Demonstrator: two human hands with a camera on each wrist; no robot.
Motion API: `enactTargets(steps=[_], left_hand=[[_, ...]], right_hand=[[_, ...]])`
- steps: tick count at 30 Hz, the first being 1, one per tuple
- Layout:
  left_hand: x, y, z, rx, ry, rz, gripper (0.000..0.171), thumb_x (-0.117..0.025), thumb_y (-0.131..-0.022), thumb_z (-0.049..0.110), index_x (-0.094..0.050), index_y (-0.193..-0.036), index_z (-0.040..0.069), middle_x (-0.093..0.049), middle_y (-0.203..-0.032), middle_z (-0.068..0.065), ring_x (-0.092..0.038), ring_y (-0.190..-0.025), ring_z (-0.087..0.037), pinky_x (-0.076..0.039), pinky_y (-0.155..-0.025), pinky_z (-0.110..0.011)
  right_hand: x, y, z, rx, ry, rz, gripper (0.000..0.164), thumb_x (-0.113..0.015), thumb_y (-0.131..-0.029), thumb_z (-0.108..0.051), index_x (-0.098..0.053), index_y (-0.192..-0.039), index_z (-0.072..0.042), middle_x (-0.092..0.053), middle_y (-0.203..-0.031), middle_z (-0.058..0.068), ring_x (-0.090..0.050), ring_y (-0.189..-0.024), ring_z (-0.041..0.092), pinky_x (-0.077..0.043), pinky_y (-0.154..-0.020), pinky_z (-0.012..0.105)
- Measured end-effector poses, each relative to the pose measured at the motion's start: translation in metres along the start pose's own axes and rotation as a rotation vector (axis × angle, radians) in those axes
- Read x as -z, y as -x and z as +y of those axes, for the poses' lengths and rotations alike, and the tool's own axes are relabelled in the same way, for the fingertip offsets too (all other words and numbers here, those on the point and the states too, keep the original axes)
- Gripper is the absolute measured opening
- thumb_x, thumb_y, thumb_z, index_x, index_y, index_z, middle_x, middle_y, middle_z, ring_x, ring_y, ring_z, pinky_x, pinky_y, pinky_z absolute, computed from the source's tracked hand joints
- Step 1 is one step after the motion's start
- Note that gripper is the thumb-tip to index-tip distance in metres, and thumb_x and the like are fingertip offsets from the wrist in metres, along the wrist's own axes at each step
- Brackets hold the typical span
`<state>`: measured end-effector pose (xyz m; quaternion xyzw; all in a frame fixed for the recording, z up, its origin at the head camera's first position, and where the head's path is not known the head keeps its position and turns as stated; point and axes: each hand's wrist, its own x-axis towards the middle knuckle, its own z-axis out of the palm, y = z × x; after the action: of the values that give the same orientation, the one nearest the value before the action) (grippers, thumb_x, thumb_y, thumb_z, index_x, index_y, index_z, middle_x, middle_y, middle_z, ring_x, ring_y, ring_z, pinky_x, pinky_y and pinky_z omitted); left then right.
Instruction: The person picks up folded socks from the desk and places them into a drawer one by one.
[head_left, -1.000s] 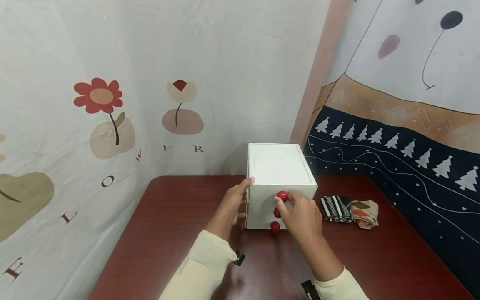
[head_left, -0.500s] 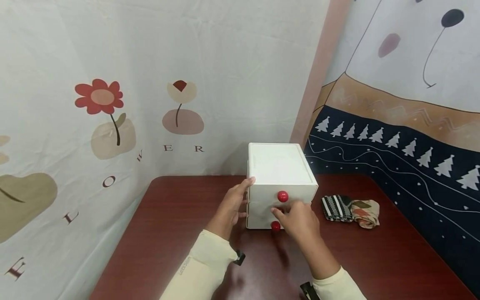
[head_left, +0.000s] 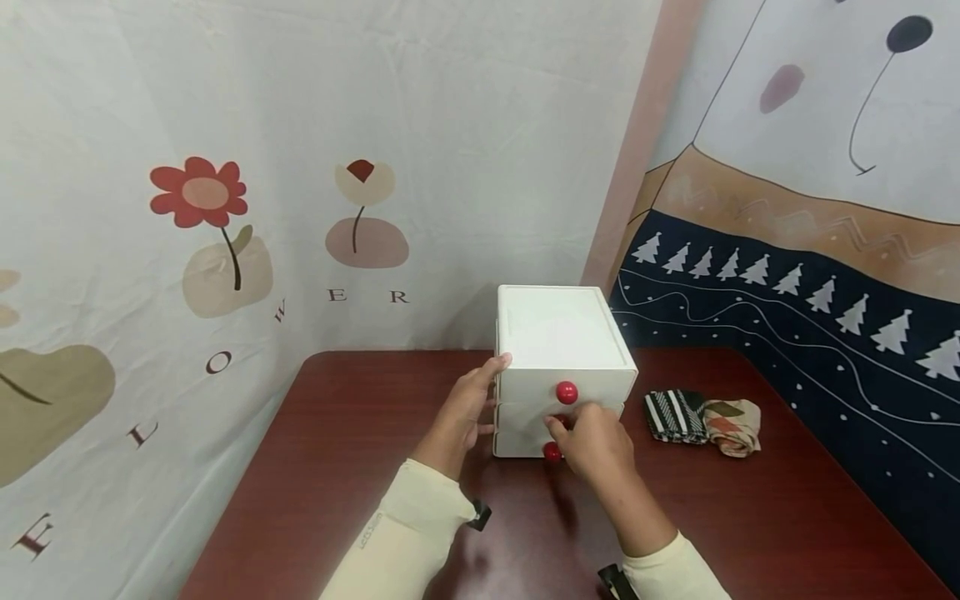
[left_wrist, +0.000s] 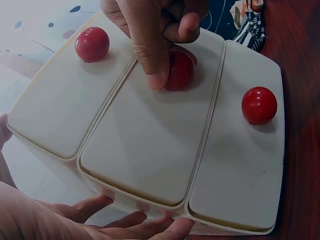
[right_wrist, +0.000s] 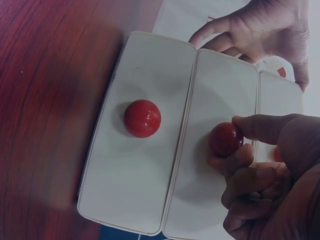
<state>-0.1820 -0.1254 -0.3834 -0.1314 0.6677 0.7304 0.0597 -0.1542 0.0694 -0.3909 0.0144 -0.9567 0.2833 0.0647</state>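
Observation:
A small white drawer unit (head_left: 566, 329) with three drawers stands on the table, each drawer front bearing a round red knob. My right hand (head_left: 598, 442) pinches the middle knob (left_wrist: 181, 71) between thumb and curled index finger. That middle drawer (left_wrist: 145, 130) sits level with its neighbours. My left hand (head_left: 467, 408) rests against the unit's left side, fingers fairly straight along the wall and thumb at the top front corner. In the head view the top knob (head_left: 567, 392) shows above my right hand and the bottom knob (head_left: 552, 452) below it.
To the right of the unit lie a folded black-and-white striped cloth (head_left: 677, 417) and a rolled beige patterned cloth (head_left: 732, 427). The reddish-brown table (head_left: 360, 467) backs onto a printed fabric wall (head_left: 480, 150) close behind the unit.
My right hand has moved down from the top knob to the middle one and now pinches it. The left hand stays against the unit's side.

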Motion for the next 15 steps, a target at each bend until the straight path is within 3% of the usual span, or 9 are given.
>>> enactTargets(steps=[15], left_hand=[[-0.0001, 0.0005, -0.0005, -0.002, -0.001, 0.001, 0.086, -0.071, -0.092, 0.066, -0.056, -0.153, 0.007, -0.055, -0.153, -0.020, -0.049, -0.144, -0.047, -0.045, -0.109, -0.076]], right_hand=[[0.0010, 0.0041, -0.0011, -0.008, 0.010, -0.019, 0.039, -0.081, -0.097, -0.035, -0.070, -0.065, -0.016, -0.064, -0.060, 0.002, -0.056, -0.061, 0.021, -0.037, -0.054, 0.037]])
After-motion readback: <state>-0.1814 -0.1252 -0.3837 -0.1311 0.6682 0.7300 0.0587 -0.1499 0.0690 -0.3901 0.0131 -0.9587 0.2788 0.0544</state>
